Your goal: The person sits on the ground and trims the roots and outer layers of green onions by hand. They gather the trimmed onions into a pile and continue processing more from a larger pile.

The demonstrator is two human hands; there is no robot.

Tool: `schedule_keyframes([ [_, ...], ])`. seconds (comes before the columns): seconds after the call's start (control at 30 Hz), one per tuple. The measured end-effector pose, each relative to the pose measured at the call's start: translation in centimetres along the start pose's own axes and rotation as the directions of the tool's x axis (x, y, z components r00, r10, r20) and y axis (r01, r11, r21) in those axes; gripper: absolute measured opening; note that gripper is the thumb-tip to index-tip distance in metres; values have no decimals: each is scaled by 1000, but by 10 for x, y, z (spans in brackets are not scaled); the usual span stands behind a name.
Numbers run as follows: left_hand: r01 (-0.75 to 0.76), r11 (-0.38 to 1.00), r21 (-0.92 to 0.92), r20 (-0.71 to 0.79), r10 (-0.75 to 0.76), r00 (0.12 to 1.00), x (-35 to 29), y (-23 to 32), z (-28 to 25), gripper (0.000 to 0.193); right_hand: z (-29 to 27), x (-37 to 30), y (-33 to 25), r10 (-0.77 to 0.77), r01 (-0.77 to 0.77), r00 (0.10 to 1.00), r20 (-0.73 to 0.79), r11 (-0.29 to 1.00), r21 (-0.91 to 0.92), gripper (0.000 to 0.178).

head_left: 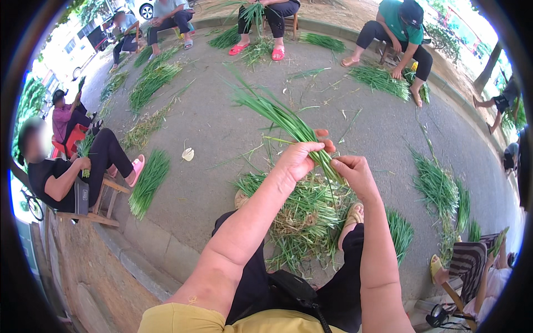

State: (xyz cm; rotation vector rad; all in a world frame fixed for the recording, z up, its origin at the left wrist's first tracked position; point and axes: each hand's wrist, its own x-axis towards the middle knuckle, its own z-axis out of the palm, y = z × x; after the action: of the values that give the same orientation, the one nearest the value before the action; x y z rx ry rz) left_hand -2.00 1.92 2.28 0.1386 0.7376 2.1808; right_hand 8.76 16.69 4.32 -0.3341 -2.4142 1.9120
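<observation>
My left hand [300, 159] is wrapped round a bunch of long green chives [276, 115], held up in front of me. Its leaf tips point away to the far left, and the pale stem ends slant toward my right. At those stem ends my right hand [354, 172] has thumb and fingers pinched together on the stalks. Exactly which stalks it grips is too small to make out. Below both hands a loose heap of chives [308, 212], mixed with yellowed, dry leaves, lies on the ground between my sandalled feet.
Bundles of chives lie left [150, 182] and right [398, 234] of me, with a looser pile [436, 180] farther right. Several people sit round on low seats, including one on a wooden stool [105, 202] at left. A kerb [150, 261] runs behind my left side.
</observation>
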Motion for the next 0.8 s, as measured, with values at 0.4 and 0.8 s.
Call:
schedule_keyframes([
  [0.4, -18, 997, -71, 277, 37, 960, -6, 11, 4, 21, -6, 1, 3, -2, -3, 1000, 21, 973, 230, 21],
  [0.8, -135, 990, -42, 469, 139, 872, -10, 18, 7, 16, -23, 4, 1, -54, 118, 990, -130, 826, 551, 17],
])
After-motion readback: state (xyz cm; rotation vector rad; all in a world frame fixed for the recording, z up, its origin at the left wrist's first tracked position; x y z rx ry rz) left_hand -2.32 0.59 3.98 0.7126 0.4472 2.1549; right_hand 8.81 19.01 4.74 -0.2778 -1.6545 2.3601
